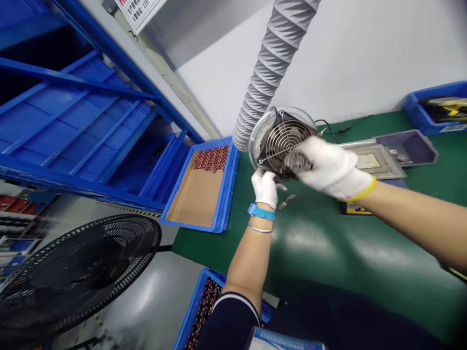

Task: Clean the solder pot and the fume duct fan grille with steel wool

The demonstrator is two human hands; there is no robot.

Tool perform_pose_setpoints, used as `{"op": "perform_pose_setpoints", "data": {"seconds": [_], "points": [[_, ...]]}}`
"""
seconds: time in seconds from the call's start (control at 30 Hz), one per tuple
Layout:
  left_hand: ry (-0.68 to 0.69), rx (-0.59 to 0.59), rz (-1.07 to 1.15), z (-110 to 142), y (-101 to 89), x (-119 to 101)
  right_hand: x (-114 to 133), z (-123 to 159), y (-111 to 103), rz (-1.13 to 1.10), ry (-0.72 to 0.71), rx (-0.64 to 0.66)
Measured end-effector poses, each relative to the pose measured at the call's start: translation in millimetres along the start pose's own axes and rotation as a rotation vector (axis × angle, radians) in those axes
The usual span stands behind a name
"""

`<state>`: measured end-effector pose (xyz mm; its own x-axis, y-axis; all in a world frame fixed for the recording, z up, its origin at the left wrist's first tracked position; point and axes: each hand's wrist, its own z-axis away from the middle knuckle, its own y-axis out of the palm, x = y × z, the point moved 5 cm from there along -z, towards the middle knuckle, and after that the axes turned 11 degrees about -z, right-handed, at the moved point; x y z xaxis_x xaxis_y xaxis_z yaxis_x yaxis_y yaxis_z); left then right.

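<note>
A small cooling fan (pixel 280 146) with a round wire guard sits in a clear round housing (pixel 254 148) by the lower end of a grey flexible duct (pixel 272 63). My left hand (pixel 265 188), in a white glove, is closed at the fan's lower edge; some fingertips are hidden behind it. In front of the guard's right side is my right hand (pixel 324 164), gloved too and smeared by motion. Its fingertips look dark grey, and whether anything is in them cannot be made out. A small narrow metal piece (pixel 286 202) lies on the green table just below.
A blue tray (pixel 228 194) with rows of small red rings stands left. Metal frame plates (pixel 390 163), a grey-purple bin (pixel 425 150) and a blue bin (pixel 419 119) are right. A large black floor fan (pixel 109 262) and another blue tray (pixel 188 316) stand lower left.
</note>
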<state>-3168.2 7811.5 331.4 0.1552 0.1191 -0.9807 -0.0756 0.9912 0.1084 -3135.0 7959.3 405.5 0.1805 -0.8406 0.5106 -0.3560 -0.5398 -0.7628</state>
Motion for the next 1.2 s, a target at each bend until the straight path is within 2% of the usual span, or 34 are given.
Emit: {"op": "perform_pose_setpoints", "data": {"seconds": [0.07,0.1,0.13,0.2,0.23,0.27,0.3,0.4,0.43,0.47,0.57,0.6,0.67,0.73,0.8,0.83,0.9,1.0,1.07,1.13,1.2], "points": [[-0.027,-0.004,0.0,0,1.4,2,4,-9,-8,-0.031,0.075,-0.104],[-0.03,-0.016,0.0,-1,1.4,2,8,-10,-8,-0.031,0.068,-0.117],[-0.016,-0.031,0.006,-3,0.8,0,14,-8,-5,-0.029,0.017,-0.094],[0.051,-0.056,0.031,-6,-1.5,-5,22,-1,9,-0.008,-0.107,0.064],[0.078,-0.058,0.042,-7,-2.6,-7,23,1,14,0.001,-0.144,0.129],[0.084,-0.048,0.045,-6,-2.8,-7,22,0,14,0.005,-0.147,0.141],[0.065,-0.03,0.038,-5,-2.3,-6,19,-4,9,0.0,-0.114,0.1],[-0.052,0.008,0.0,1,1.5,4,10,-19,-15,-0.05,0.073,-0.166],[-0.06,0.003,0.003,1,2.3,6,11,-19,-18,-0.066,0.087,-0.199],[-0.043,-0.014,0.023,1,2.5,5,16,-17,-15,-0.084,0.043,-0.174],[0.067,-0.042,0.101,-6,1.2,-1,29,-3,8,-0.023,-0.147,0.111],[0.082,-0.033,0.108,-7,1.0,-3,29,-2,10,-0.007,-0.177,0.136],[0.047,0.008,0.073,-5,2.1,-3,22,-14,-2,0.008,-0.12,0.027],[-0.028,0.025,0.023,1,2.7,1,9,-33,-23,0.006,0.039,-0.155],[-0.098,0.009,-0.002,8,2.0,8,2,-43,-33,0.017,0.119,-0.226],[-0.122,-0.003,-0.001,10,1.3,11,2,-42,-32,0.027,0.116,-0.213],[-0.117,-0.007,0.02,9,0.4,14,7,-28,-17,0.025,0.016,-0.114],[0.021,-0.006,0.088,0,-1.2,7,19,3,8,-0.037,-0.183,0.075],[0.051,0.0,0.096,-4,-1.6,3,22,9,9,-0.075,-0.214,0.125],[0.01,0.02,0.061,-3,-0.1,2,20,0,-4,-0.093,-0.137,0.055],[-0.029,0.038,0.042,0,2.1,1,18,-11,-19,-0.104,-0.006,-0.097]]}}
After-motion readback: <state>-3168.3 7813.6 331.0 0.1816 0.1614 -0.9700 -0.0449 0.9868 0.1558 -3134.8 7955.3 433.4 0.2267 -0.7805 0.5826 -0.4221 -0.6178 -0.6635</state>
